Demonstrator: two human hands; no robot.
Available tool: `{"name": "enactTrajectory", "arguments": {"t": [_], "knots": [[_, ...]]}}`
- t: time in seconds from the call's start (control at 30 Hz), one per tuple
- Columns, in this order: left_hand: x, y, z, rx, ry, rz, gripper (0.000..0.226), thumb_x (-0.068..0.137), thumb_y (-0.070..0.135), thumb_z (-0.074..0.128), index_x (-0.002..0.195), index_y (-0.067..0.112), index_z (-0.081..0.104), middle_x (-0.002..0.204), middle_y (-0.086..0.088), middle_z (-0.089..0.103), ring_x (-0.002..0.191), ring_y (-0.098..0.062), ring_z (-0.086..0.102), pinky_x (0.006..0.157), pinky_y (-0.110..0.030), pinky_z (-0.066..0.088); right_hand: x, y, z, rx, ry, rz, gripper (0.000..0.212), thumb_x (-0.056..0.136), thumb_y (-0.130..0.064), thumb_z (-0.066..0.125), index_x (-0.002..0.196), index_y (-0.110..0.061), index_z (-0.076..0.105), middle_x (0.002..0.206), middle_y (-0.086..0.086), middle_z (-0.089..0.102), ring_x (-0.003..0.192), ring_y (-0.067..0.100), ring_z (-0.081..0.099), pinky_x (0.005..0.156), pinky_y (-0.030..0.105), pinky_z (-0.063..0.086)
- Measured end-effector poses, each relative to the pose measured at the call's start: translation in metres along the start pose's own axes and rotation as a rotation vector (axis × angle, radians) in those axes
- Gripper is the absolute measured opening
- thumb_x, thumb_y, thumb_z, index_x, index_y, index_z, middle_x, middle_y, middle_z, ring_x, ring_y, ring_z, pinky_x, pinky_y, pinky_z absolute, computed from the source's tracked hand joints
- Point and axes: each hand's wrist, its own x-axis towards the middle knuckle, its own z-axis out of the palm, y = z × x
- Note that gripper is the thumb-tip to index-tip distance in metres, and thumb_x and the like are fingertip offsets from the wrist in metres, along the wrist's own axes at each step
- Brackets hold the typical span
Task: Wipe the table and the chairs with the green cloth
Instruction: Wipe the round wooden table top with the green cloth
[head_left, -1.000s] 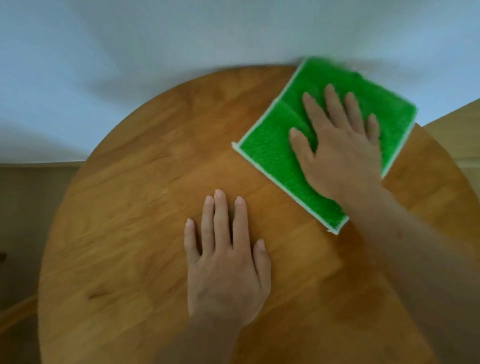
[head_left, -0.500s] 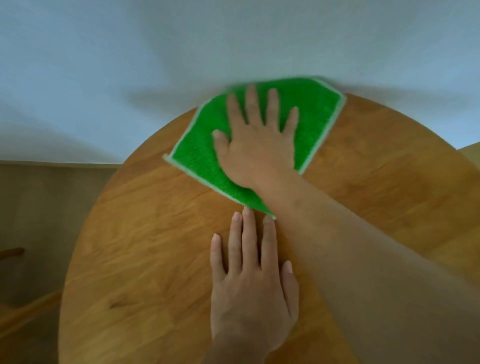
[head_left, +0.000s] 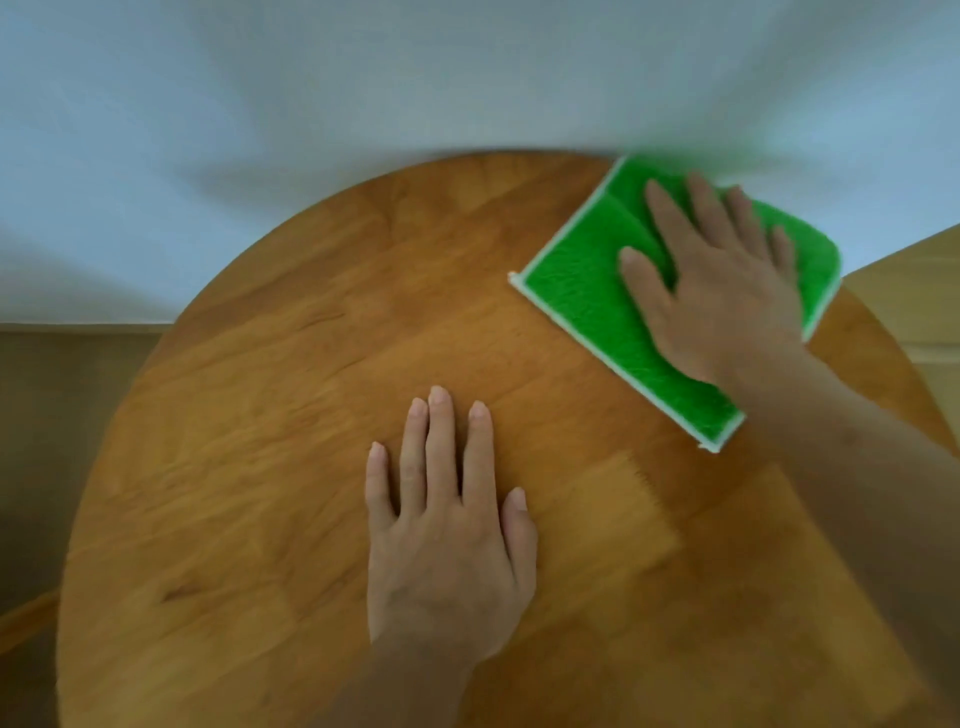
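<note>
A round wooden table (head_left: 270, 441) fills most of the view. The green cloth (head_left: 587, 291), edged in white, lies flat at the table's far right, its far corner reaching the rim. My right hand (head_left: 722, 280) presses on the cloth with straight, spread fingers. My left hand (head_left: 447, 519) rests flat on the bare wood near the table's middle, fingers straight, holding nothing.
A white wall (head_left: 363, 93) stands right behind the table. A pale wooden surface (head_left: 914, 280), perhaps a chair, shows at the right edge. A strip of wood (head_left: 26, 623) shows low at the left over brown floor (head_left: 57, 415).
My right hand slid the cloth from the table's far middle back to the far right. My left hand stayed flat on the wood.
</note>
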Motion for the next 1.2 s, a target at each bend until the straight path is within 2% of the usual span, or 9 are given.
{"name": "enactTrajectory", "arguments": {"t": [0.17,0.37,0.43,0.57,0.7,0.8,0.93,1.03,1.2], "knots": [[0.0,0.0,-0.002,-0.001,-0.022,-0.011,0.062,0.096,0.043,0.027,0.149,0.011,0.03,0.158,-0.015,0.023,0.147,-0.028,0.015,0.117,-0.049,0.01,-0.059,0.044,-0.001,0.03,-0.009,0.218,0.066,0.094,-0.066,0.01,0.153,-0.037,0.004,0.163,-0.002,0.0,0.149,0.027,0.002,0.117,0.053,0.005],[-0.002,-0.001,-0.001,-0.016,-0.022,-0.002,0.063,0.096,0.043,0.026,0.151,0.011,0.026,0.159,-0.016,0.02,0.148,-0.029,0.012,0.116,-0.05,0.008,-0.17,0.024,0.007,0.108,-0.077,0.409,0.065,0.093,-0.063,0.006,0.153,-0.038,-0.003,0.163,-0.004,-0.006,0.149,0.024,-0.006,0.118,0.051,-0.001],[-0.002,-0.001,-0.001,-0.031,-0.016,-0.007,0.064,0.096,0.042,0.026,0.15,0.01,0.028,0.159,-0.017,0.02,0.148,-0.029,0.013,0.116,-0.052,0.01,-0.223,0.002,0.012,0.125,-0.129,0.479,0.064,0.093,-0.061,0.007,0.151,-0.037,-0.006,0.163,-0.003,-0.004,0.148,0.027,-0.002,0.117,0.054,0.004],[-0.002,0.0,-0.003,-0.056,-0.009,-0.009,0.065,0.095,0.042,0.027,0.15,0.009,0.028,0.159,-0.017,0.019,0.148,-0.029,0.012,0.117,-0.054,0.01,-0.296,-0.03,0.022,0.118,-0.223,0.388,0.062,0.096,-0.059,0.013,0.152,-0.031,0.011,0.159,0.001,0.013,0.143,0.035,0.019,0.11,0.058,0.018],[-0.003,0.001,0.0,-0.061,0.053,0.01,0.063,0.095,0.041,0.028,0.149,0.009,0.027,0.158,-0.018,0.021,0.147,-0.03,0.014,0.116,-0.054,0.011,-0.27,0.001,0.017,0.07,-0.187,0.281,0.065,0.094,-0.063,0.013,0.152,-0.036,0.008,0.16,-0.005,0.004,0.147,0.029,0.007,0.114,0.055,0.01],[-0.003,-0.001,0.007,-0.06,0.114,0.016,0.062,0.095,0.041,0.03,0.149,0.01,0.027,0.157,-0.018,0.022,0.146,-0.031,0.016,0.116,-0.054,0.012,-0.204,0.047,0.01,0.08,-0.067,0.326,0.066,0.091,-0.066,0.011,0.152,-0.041,0.001,0.162,-0.009,-0.007,0.148,0.024,-0.005,0.117,0.053,0.002],[-0.003,-0.003,0.013,-0.054,0.189,0.022,0.061,0.095,0.04,0.033,0.147,0.01,0.028,0.156,-0.019,0.025,0.145,-0.033,0.019,0.114,-0.056,0.015,-0.136,0.104,-0.002,0.105,-0.046,0.275,0.064,0.096,-0.063,0.019,0.153,-0.038,0.005,0.163,-0.003,-0.003,0.148,0.029,0.0,0.116,0.051,0.01],[-0.002,-0.004,0.015,-0.029,0.219,0.043,0.06,0.094,0.038,0.037,0.147,0.009,0.029,0.155,-0.021,0.026,0.144,-0.034,0.021,0.113,-0.058,0.016,-0.149,0.112,0.002,0.088,-0.029,0.241,0.063,0.098,-0.06,0.014,0.154,-0.033,0.005,0.163,0.0,-0.002,0.148,0.03,-0.001,0.116,0.052,0.015],[-0.002,-0.005,0.015,-0.039,0.191,0.057,0.06,0.095,0.038,0.035,0.147,0.009,0.027,0.157,-0.021,0.022,0.145,-0.035,0.017,0.114,-0.058,0.013,-0.245,0.091,0.014,0.063,-0.061,0.323,0.063,0.096,-0.061,0.01,0.153,-0.035,0.0,0.163,-0.004,-0.007,0.148,0.025,-0.008,0.115,0.056,0.011]]}}
